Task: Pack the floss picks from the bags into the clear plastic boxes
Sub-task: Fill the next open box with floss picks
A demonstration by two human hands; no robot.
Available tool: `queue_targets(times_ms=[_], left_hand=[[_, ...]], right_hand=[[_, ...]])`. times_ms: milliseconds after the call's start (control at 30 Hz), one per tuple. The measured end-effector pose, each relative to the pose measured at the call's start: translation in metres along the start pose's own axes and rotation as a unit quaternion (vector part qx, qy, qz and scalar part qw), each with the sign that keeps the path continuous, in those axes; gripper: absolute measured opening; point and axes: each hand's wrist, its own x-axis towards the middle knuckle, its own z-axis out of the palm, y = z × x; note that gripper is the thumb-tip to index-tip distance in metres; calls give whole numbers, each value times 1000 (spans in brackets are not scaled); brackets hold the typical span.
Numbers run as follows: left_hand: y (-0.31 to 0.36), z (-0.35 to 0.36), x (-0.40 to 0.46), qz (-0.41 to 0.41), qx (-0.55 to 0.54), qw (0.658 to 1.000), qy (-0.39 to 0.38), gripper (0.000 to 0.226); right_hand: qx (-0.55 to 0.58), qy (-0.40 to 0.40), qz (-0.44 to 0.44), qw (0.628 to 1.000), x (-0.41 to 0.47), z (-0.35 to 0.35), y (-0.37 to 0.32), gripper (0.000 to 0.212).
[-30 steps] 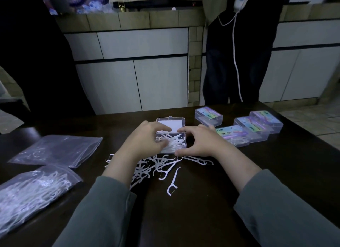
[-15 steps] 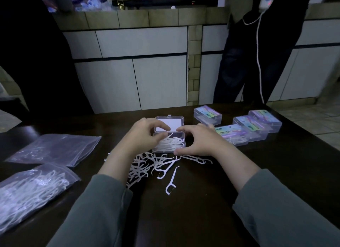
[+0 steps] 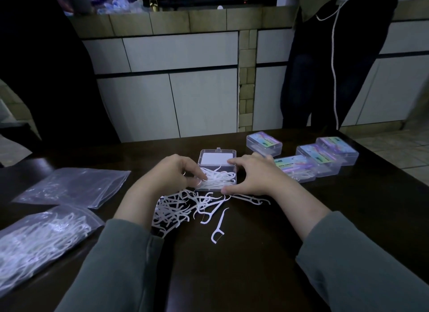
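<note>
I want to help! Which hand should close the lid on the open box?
Probably the right hand: its fingertips already sit by the hinge, next to the raised lid. The left hand is busy at the floss picks inside the open box.

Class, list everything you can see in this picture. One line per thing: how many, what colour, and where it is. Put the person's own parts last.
open box: one, clear, centre of the table, lid back, partly filled with picks
closed boxes: four, clear with coloured labels, right of the open box
loose floss picks: a pile, too many to count, white, on the table just in front of the open box
full bag: one, clear, holding white picks, near left
flat bag: one, clear, nearly empty, left, behind the full bag
table: one, dark brown
cabinets: white doors, behind the table
standing person: one, dark clothes, white cable hanging, beyond the table
left hand: fingers on picks at the box's left side
right hand: fingers spread at the box's right side
sleeves: two, grey-green
</note>
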Motion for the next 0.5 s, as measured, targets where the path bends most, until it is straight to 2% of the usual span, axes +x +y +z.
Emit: queue_targets(times_ms=[133, 267, 333, 400, 500], left_hand=[[4, 2, -1, 36, -57, 997, 41, 20], [8, 4, -2, 80, -83, 982, 150, 21], [12, 8, -1, 110, -61, 971, 203, 20], [16, 14, 5, 109, -4, 974, 200, 19], [15, 27, 16, 52, 99, 988, 111, 18]], right_hand=[[-13, 26, -7, 1000, 1, 2, 1, 86], [-5, 44, -29, 999, 0, 3, 2, 85], [-5, 40, -34, 999, 0, 3, 2, 85], [-5, 34, -35, 999, 0, 4, 2, 85], [-3, 24, -32, 999, 0, 3, 1, 84]])
